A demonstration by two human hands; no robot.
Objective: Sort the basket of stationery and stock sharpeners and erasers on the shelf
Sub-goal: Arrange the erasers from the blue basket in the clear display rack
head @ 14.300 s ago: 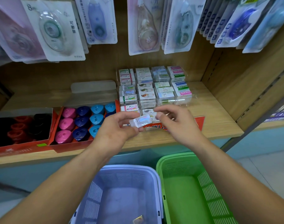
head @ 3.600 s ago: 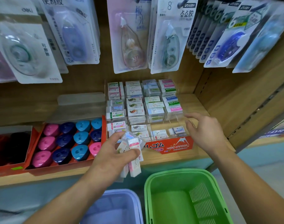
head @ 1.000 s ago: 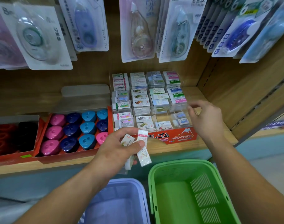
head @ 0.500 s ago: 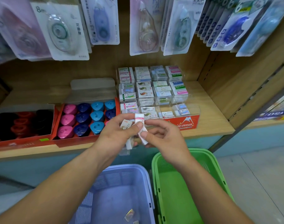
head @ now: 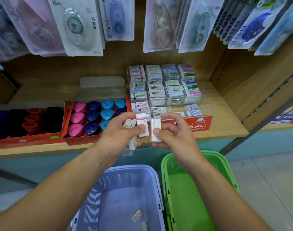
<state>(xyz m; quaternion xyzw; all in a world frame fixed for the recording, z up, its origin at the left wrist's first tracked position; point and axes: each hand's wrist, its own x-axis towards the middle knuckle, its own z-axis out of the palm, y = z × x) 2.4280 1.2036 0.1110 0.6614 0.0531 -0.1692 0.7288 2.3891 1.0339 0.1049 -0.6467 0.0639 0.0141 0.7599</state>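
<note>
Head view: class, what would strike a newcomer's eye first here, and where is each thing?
Centre frame, the left hand holds a few erasers while the right hand pinches one white eraser. Behind them on the shelf sit pink and blue sharpeners beside a clear eraser display; a purple basket and a green basket stand below.

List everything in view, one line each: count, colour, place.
Correction tape packs: many, pastel, hanging above the shelf.
Eraser display: one, clear with red front, shelf right, stocked.
Sharpener boxes: two, red, shelf left.
Purple basket: one, below, small bits inside.
Green basket: one, right of it.
Eraser bundle: several, white and pink, centre.
Single eraser: one, white, beside the bundle.
Left hand: grips the bundle.
Right hand: pinches the single eraser.
</note>
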